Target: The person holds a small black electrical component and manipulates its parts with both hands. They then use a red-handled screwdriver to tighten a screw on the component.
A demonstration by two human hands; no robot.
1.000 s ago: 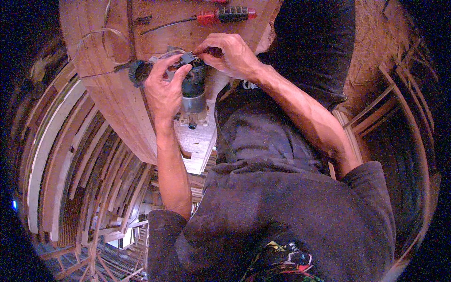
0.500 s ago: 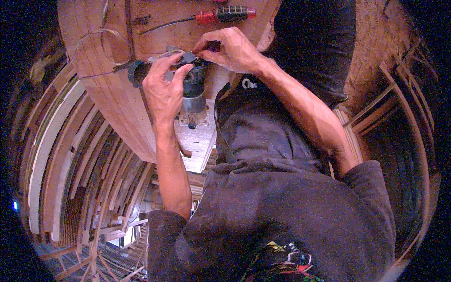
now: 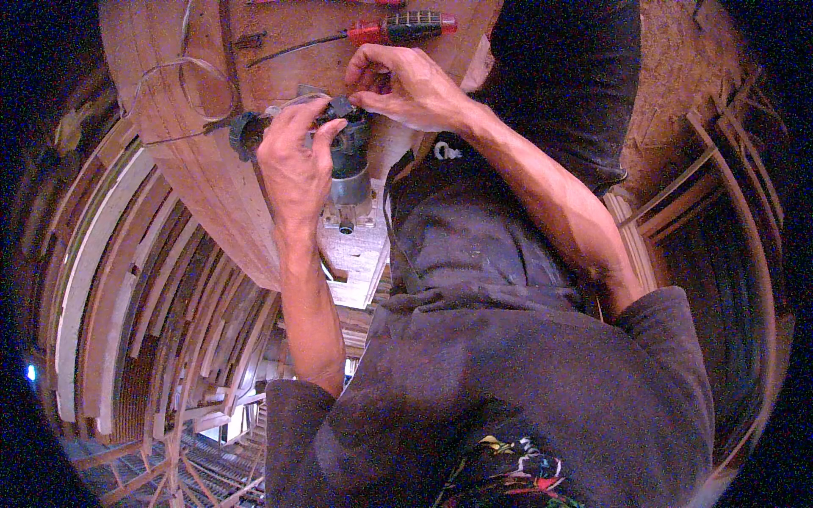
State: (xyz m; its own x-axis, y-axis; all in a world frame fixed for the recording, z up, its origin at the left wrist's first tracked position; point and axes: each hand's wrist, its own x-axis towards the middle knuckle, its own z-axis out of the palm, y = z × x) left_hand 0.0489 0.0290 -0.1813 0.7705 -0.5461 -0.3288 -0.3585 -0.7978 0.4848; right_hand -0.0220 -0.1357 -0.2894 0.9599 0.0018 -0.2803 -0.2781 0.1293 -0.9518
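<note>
The router (image 3: 347, 182), a small dark-bodied power tool with a metal base, sits just above centre of the frame, held against the edge of the wooden bench (image 3: 203, 186). The left hand (image 3: 292, 165) is wrapped firmly around the tool's body, fingers closed over its upper part. The right hand (image 3: 406, 85), in the upper middle, pinches a small dark part at the tool's top between thumb and fingertips; the grip is narrow. A screwdriver (image 3: 398, 27) with a red and black handle lies on the bench at the top of the frame, near the right hand and not touching it. Stacked wooden strips (image 3: 127, 288) fill the left side.
</note>
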